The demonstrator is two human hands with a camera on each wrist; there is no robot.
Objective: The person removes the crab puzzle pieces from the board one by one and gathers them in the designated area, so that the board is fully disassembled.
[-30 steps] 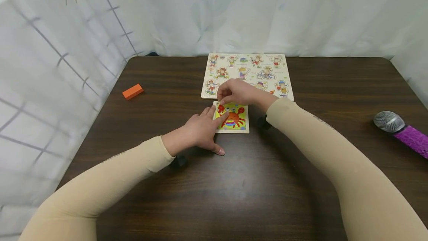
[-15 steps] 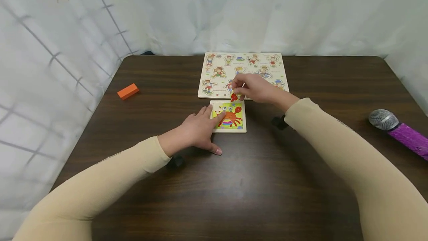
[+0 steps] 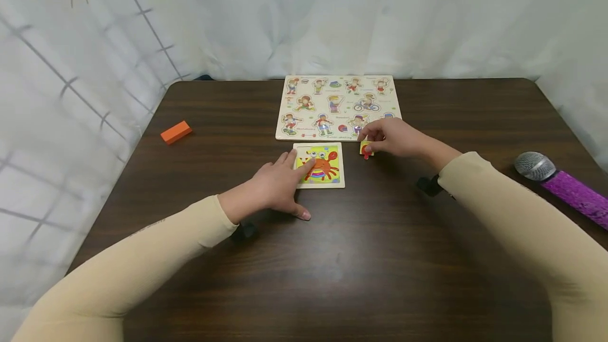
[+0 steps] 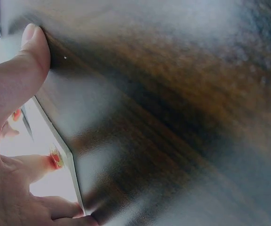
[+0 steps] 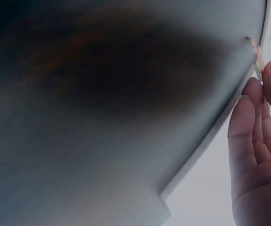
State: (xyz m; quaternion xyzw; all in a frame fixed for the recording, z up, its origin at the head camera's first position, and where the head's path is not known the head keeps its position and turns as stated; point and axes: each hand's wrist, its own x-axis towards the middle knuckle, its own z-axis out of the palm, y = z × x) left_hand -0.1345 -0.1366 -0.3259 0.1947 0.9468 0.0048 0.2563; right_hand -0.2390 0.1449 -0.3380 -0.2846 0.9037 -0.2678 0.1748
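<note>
Left hand: spread, touching square yellow crab puzzle
Right hand: pinching flat red-and-yellow piece
Bench, far edge: rectangular cream board lying

Showed dark, wood-like grain under a smooth, glossy finish on the desk. Looked like pale wood at the edges of the crab puzzle and the figure board, with bright print on both and on the small piece. Gleamed as silvery metal mesh on the microphone head, then turned rough and glittery along the purple handle. Appeared as matt, lightly creased cloth on the sleeves, smooth on the orange block, thin and crinkled on the white hanging.
</note>
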